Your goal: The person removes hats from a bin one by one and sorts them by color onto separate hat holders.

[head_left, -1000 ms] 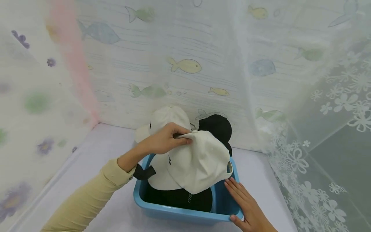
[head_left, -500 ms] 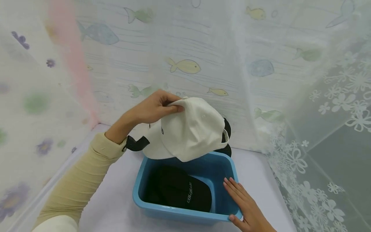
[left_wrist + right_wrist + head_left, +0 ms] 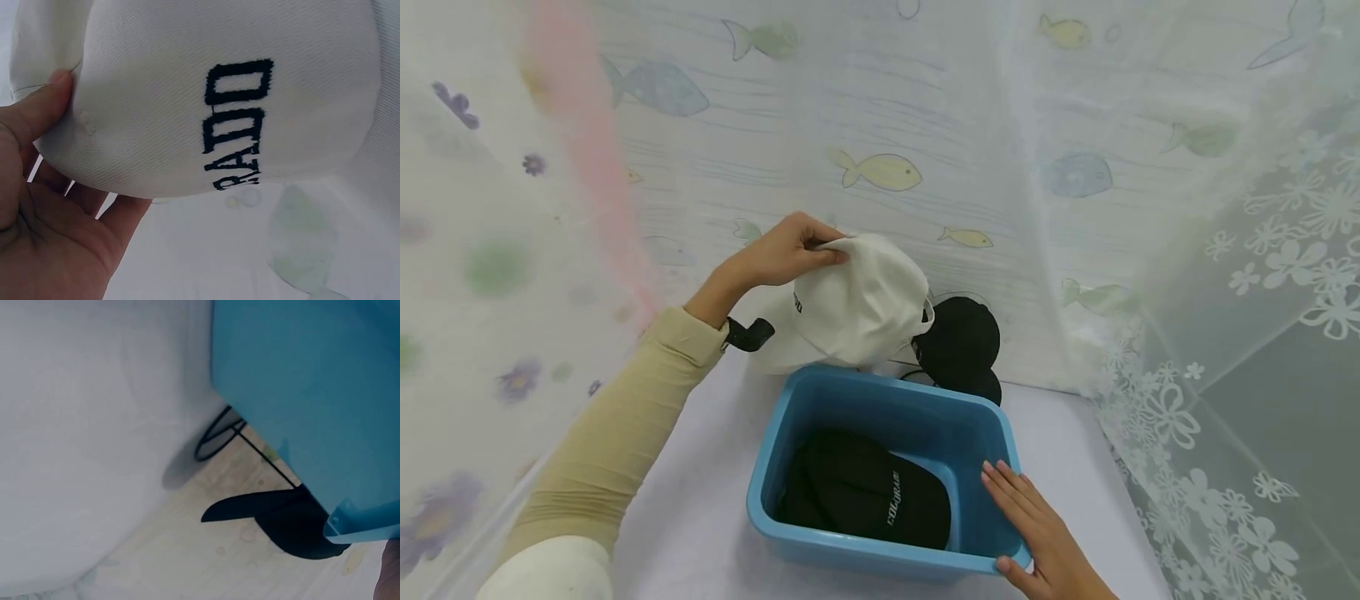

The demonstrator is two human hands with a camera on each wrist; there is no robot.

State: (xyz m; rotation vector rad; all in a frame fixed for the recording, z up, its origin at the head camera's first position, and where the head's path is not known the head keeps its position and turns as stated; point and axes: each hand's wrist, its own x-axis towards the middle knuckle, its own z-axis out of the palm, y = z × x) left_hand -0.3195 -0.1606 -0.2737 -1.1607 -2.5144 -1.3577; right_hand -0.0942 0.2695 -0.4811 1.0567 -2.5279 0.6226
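Note:
In the head view my left hand (image 3: 782, 250) pinches a white baseball cap (image 3: 865, 304) by its crown, above the far-left rim of a blue plastic tub (image 3: 850, 558). The left wrist view shows dark stitched letters (image 3: 234, 125) on the cap and my thumb (image 3: 50, 100) pressed against the cloth. My right hand (image 3: 1048, 533) rests on the tub's right rim near the front corner, fingers straight. Inside the tub lies a black cap (image 3: 842, 479) with pale lettering on its brim.
Behind the tub a black cap (image 3: 958, 337) sits on a thin wire stand (image 3: 215, 440). A white cloth (image 3: 688, 508) covers the table. Sheer curtains (image 3: 887, 100) with printed fish hang behind, and a floral one (image 3: 1247, 433) is at the right.
My left hand has lifted the white cap out of the tub and moved it back and left, uncovering the black cap inside. The right hand has stayed on the rim.

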